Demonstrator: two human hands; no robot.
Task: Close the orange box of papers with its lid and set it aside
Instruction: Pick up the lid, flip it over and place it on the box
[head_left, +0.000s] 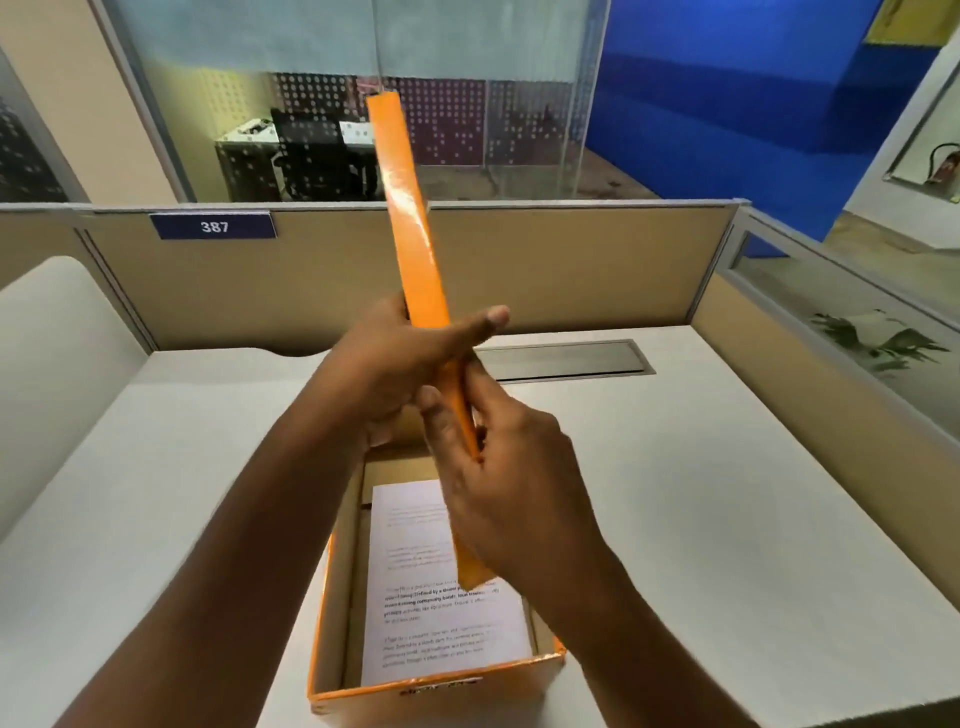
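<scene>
The orange box (332, 613) stands open on the white desk near the front edge, with printed white papers (441, 623) lying inside. Above it I hold the orange lid (410, 218) on edge, nearly upright, so only its narrow side faces me. My left hand (395, 364) grips the lid near its middle, thumb across the front. My right hand (514, 499) holds the lid's lower end, just over the papers and hiding part of them.
A white desk (727, 519) is ringed by beige partitions (519, 270), one with a plate reading 387 (214, 226). A grey cable flap (566, 358) is set in the desk behind the box. Glass panels rise beyond the partition.
</scene>
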